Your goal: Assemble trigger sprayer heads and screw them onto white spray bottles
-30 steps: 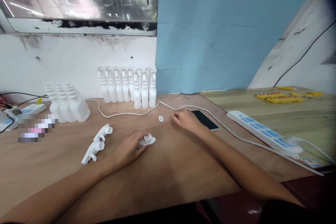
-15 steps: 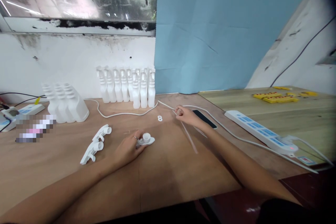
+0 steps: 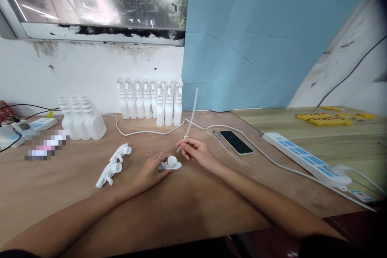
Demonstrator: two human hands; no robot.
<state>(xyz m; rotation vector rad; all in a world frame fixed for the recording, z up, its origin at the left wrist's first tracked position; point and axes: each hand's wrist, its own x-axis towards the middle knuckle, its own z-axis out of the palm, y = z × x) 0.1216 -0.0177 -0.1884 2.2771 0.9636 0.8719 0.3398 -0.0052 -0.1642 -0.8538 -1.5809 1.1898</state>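
Observation:
My left hand (image 3: 153, 171) lies on the table, its fingers closed round a white spray trigger head (image 3: 172, 163) whose round collar faces up. Just to the right, my right hand (image 3: 198, 154) pinches a thin translucent dip tube (image 3: 193, 113) near its lower end. The tube slants upward, and its bottom tip is close to the collar but apart from it. Two more spray trigger heads, one (image 3: 121, 152) behind the other (image 3: 109, 173), rest left of my left hand. More thin tubes (image 3: 231, 151) lie right of my right hand.
White spray bottles with trigger heads (image 3: 160, 107) stand by the wall, and several bottles without heads (image 3: 83, 121) stand further left. A phone (image 3: 236, 142), a white cable (image 3: 145, 132) and a power strip (image 3: 305, 159) lie on the table (image 3: 193, 205). Yellow pieces (image 3: 326, 119) sit far right.
My right hand has moved left and toward me with the tube, which now points upward near the spray trigger head. The phone is uncovered. My left hand keeps its hold.

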